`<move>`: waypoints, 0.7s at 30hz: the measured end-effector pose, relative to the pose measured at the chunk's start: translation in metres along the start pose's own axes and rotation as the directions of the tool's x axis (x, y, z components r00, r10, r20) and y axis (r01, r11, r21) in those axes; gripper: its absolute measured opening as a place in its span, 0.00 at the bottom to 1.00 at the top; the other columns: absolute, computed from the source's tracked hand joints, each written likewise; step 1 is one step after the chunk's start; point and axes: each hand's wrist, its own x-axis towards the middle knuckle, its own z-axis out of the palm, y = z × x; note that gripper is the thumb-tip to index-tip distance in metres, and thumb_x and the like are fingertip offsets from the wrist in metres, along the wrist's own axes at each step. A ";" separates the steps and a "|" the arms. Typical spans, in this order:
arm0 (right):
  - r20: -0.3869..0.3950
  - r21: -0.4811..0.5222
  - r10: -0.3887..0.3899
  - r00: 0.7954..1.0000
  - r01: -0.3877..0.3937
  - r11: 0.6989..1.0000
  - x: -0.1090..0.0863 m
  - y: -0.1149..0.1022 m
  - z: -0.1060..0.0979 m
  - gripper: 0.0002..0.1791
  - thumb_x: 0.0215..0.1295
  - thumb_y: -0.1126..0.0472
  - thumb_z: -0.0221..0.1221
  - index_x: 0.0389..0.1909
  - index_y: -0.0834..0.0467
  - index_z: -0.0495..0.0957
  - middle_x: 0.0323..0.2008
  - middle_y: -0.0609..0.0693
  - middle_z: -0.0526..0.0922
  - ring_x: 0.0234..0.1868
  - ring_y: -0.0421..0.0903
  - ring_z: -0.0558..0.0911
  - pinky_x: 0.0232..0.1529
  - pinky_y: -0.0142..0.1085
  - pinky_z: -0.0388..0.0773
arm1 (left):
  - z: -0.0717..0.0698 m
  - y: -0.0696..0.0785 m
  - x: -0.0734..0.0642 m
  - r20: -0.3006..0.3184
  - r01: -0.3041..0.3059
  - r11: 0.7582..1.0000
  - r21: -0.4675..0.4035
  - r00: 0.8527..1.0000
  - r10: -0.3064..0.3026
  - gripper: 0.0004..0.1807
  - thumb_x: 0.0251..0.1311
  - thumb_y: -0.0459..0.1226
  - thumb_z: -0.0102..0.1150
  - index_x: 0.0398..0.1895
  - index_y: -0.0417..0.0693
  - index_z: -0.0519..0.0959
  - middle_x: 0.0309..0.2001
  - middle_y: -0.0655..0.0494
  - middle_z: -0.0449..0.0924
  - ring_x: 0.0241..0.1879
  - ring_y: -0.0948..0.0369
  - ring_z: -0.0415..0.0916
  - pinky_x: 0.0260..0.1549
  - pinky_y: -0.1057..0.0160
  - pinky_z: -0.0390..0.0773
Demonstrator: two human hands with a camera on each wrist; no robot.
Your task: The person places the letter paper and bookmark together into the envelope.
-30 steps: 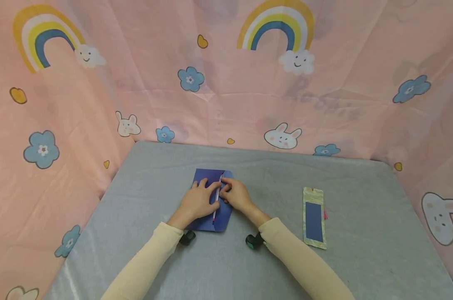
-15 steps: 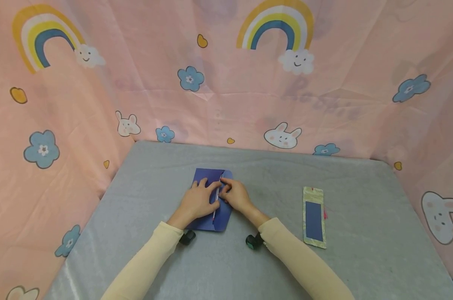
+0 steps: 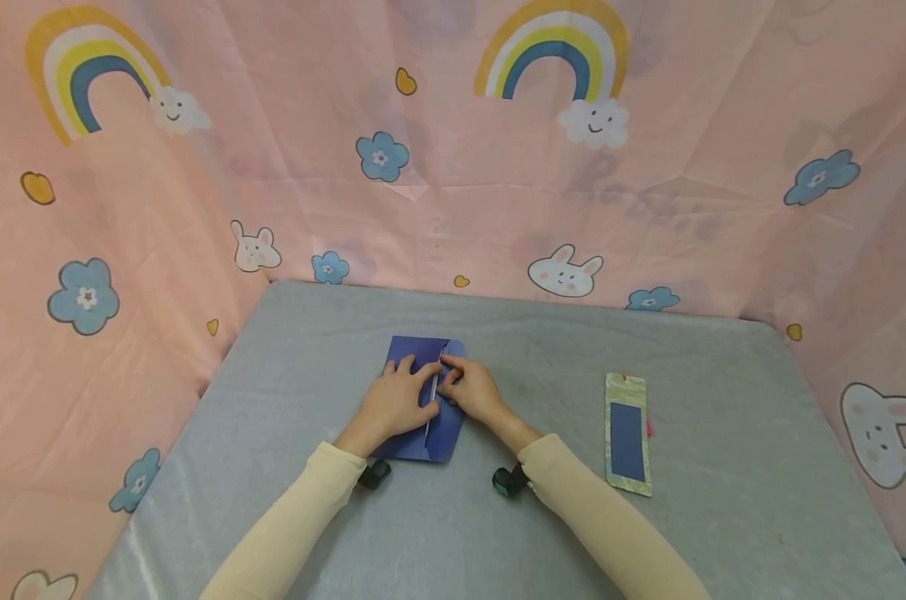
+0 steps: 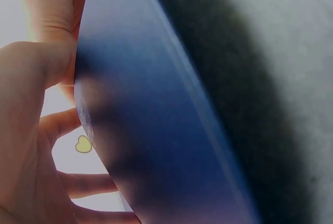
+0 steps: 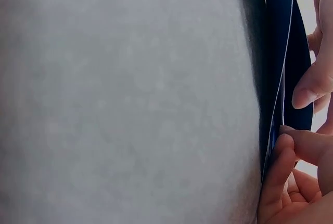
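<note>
Head view: pink cloth (image 3: pixel 310 108) with rainbows (image 3: pixel 565 32) and bunnies (image 3: pixel 565 277) hangs around the soft gray bench (image 3: pixel 543 358). Left of the middle, the left hand (image 3: pixel 397 402) presses down with its grip spread wide on a smooth, flat blue envelope (image 3: pixel 445 427) on the bench. Next, the right hand (image 3: pixel 473 392) has a narrow grip, pinching the envelope's edge by the long slit. Farther right lies a long, thin card (image 3: pixel 628 442), crinkly yellow-green around dark blue, with pink threads (image 3: pixel 651 427) beside it.

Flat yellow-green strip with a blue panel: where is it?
In the head view, the strip lies on the grey cloth-covered table, right of the right hand.
</note>
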 end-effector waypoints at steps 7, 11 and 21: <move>0.010 0.001 -0.002 1.000 0.002 1.000 -0.001 0.000 -0.001 0.32 0.59 0.70 0.64 0.66 0.63 0.72 0.26 0.52 0.83 0.18 0.37 0.76 0.24 0.29 0.72 | 0.000 0.000 -0.001 -0.012 -0.013 1.000 0.010 1.000 0.013 0.34 0.57 0.52 0.59 0.69 0.64 0.69 0.66 0.34 0.70 0.61 0.31 0.71 0.46 0.37 0.80; 0.009 0.001 -0.013 1.000 0.013 1.000 -0.001 0.000 -0.001 0.32 0.59 0.70 0.64 0.66 0.64 0.72 0.26 0.53 0.84 0.18 0.37 0.76 0.25 0.29 0.73 | 0.000 0.000 -0.001 -0.005 -0.008 1.000 0.005 1.000 0.008 0.33 0.57 0.52 0.59 0.69 0.64 0.69 0.67 0.34 0.70 0.62 0.30 0.70 0.47 0.37 0.79; -0.005 -0.042 -0.017 1.000 0.017 0.999 -0.002 -0.002 0.001 0.32 0.58 0.69 0.66 0.65 0.65 0.72 0.26 0.52 0.83 0.18 0.36 0.75 0.24 0.28 0.72 | -0.003 0.002 -0.001 0.008 0.000 1.000 -0.013 1.000 0.001 0.34 0.58 0.52 0.59 0.70 0.65 0.68 0.67 0.34 0.68 0.63 0.30 0.68 0.49 0.36 0.78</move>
